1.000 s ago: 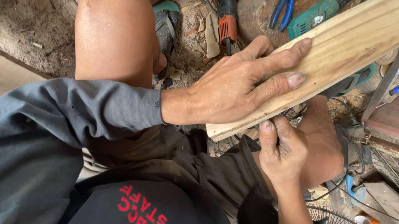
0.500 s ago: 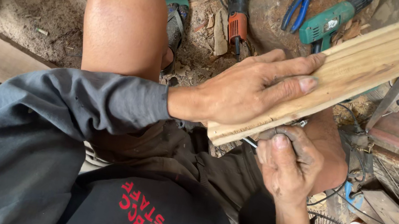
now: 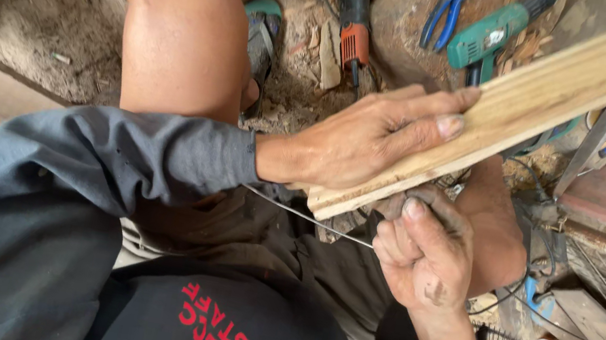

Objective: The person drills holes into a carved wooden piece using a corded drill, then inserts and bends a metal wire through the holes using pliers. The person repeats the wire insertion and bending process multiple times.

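Fingers (image 3: 418, 120) of your left hand (image 3: 361, 143) are lying flat along the wooden plank (image 3: 545, 96), pressing its near end against your thigh. Just below them, your right hand (image 3: 424, 256) is pinching a thin wire (image 3: 303, 215) running under the plank's end, fingers clenched around it.

Dusty dirt floor (image 3: 26, 9) strewn with wood chips; 1 orange-black power tool (image 3: 353, 14), blue pliers (image 3: 445, 9) and 1 green drill (image 3: 494, 34) lie along its far edge.
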